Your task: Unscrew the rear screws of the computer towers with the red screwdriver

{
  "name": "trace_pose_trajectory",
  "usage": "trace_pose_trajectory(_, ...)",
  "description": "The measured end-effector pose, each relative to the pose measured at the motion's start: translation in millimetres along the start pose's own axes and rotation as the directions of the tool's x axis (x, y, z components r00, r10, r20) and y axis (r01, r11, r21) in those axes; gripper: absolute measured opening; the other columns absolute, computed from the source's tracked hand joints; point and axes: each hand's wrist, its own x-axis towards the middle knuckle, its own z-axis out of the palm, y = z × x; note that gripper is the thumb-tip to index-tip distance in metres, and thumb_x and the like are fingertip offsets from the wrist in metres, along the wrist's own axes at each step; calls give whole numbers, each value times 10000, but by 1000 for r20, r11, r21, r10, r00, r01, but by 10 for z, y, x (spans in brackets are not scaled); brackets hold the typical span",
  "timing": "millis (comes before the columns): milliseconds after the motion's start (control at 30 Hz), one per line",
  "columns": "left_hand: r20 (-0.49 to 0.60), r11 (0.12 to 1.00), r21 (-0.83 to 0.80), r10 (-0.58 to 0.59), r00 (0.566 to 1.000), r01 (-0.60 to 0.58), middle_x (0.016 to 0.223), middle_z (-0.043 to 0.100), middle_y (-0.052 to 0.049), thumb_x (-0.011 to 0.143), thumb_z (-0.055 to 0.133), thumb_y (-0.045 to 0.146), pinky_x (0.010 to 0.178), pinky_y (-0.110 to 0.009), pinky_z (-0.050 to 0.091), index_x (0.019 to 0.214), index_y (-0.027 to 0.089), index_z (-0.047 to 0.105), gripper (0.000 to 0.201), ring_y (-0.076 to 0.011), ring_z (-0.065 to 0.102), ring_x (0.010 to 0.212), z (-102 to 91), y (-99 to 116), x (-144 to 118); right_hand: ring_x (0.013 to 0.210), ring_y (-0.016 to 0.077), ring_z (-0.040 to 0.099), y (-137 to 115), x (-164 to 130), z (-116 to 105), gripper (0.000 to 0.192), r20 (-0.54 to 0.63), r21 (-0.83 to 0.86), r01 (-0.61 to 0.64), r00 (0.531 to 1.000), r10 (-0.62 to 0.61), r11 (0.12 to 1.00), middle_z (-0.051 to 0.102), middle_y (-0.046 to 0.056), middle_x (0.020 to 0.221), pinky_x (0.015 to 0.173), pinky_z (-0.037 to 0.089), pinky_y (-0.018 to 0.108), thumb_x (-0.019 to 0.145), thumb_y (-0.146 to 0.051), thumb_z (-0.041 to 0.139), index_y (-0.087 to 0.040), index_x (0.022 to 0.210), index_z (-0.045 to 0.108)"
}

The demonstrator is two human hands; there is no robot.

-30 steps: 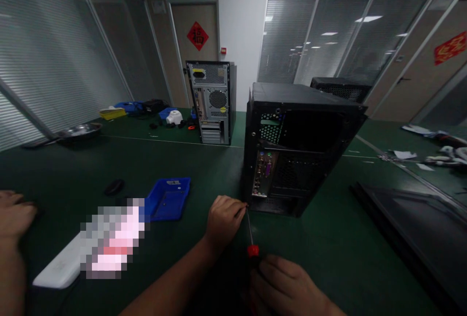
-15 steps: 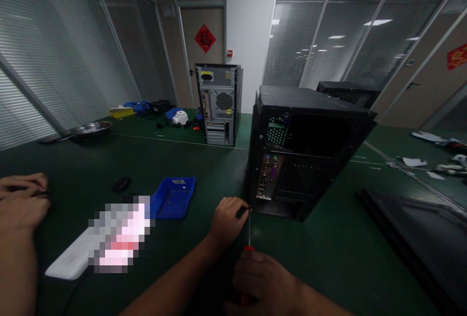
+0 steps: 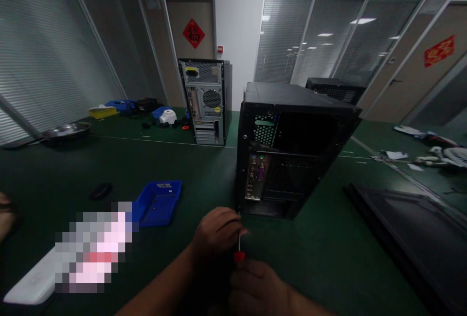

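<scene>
My right hand is closed round the handle of a screwdriver, whose red collar shows above the fingers. Its thin metal shaft points away from me, toward the bottom left corner of a black computer case. My left hand curls closed at the shaft near its tip, with a fingertip showing on the far side. Whether the tip touches the case or a screw is hidden. The case stands upright, its rear ports facing me and a large opening at the top.
A blue tray, a black mouse and a white power strip, partly pixelated, lie left. A second computer tower stands behind. A black side panel lies right. Another person's hand is at the left edge.
The view has swung right, so things sit further left. My left hand has shifted from a pinch at the screwdriver's tip to curling round its shaft. The other person's hands are mostly out of frame.
</scene>
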Motion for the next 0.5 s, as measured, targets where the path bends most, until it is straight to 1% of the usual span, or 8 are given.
trace_pose_trajectory(33, -14, 999, -2, 50, 999, -51, 961, 740, -17, 825, 739, 172, 862, -296, 582, 996, 195, 673, 185, -152, 681, 948, -1, -10, -24, 561, 87, 516, 0, 14, 17, 456, -16, -11, -26, 1000, 26, 1000, 548, -27, 590, 625, 486, 258, 1062, -229, 324, -165, 682, 567)
trace_pose_trajectory(100, -2, 993, 12, 117, 993, -117, 1030, 748, -31, 858, 694, 141, 920, -305, 589, 1088, 181, 672, 235, -162, 681, 1049, -16, -34, -70, 662, 79, 572, 14, 39, 12, 408, 1, -8, -13, 1000, 13, 1000, 618, -23, 689, 711, 507, 258, 1066, -236, 331, -151, 785, 615)
trace_pose_trajectory(167, 36, 985, 37, 166, 986, -167, 1090, 744, -61, 912, 613, 136, 962, -329, 590, 1158, 150, 659, 251, -183, 662, 1134, -48, -51, -95, 888, 65, 622, 42, 44, -40, 275, 84, 21, 67, 994, -69, 998, 691, -32, 876, 889, 511, 249, 1055, -238, 404, -150, 982, 653)
trace_pose_trajectory(200, 61, 981, 48, 186, 981, -189, 1104, 742, -75, 936, 569, 140, 971, -340, 592, 1169, 136, 656, 248, -193, 655, 1158, -69, -55, -95, 1022, 63, 609, 58, 37, -76, 235, 142, 34, 107, 984, -111, 994, 705, -38, 983, 984, 488, 250, 1048, -260, 441, -154, 1089, 647)
trace_pose_trajectory(267, 108, 974, 58, 214, 971, -221, 1116, 741, -93, 966, 508, 149, 977, -349, 598, 1174, 119, 653, 255, -201, 653, 1173, -112, -55, -76, 1212, 75, 536, 84, 6, -145, 293, 249, 37, 159, 955, -163, 987, 682, -38, 1181, 1099, 434, 264, 1037, -312, 479, -148, 1249, 599)
trace_pose_trajectory(300, 127, 972, 62, 218, 968, -227, 1121, 740, -99, 971, 495, 150, 982, -350, 598, 1173, 114, 652, 258, -202, 654, 1174, -131, -52, -60, 1231, 83, 526, 92, -12, -172, 314, 286, 31, 171, 943, -172, 985, 665, -38, 1229, 1111, 430, 265, 1035, -316, 483, -139, 1271, 591)
trace_pose_trajectory(367, 165, 972, 59, 214, 963, -226, 1135, 737, -99, 968, 497, 140, 999, -351, 591, 1168, 113, 651, 253, -202, 654, 1179, -159, -44, -27, 1149, 85, 573, 94, -44, -195, 264, 298, 14, 171, 940, -168, 985, 669, -40, 1219, 1074, 461, 243, 1030, -282, 484, -150, 1202, 636)
trace_pose_trajectory(500, 187, 976, 15, 211, 959, -218, 1157, 729, -97, 968, 498, 129, 1025, -356, 577, 1183, 117, 647, 262, -202, 634, 1210, -172, -33, 12, 855, 75, 631, 64, -84, -125, 175, 200, -12, 140, 970, -135, 990, 706, -26, 984, 878, 535, 222, 1004, -214, 509, -214, 955, 677)
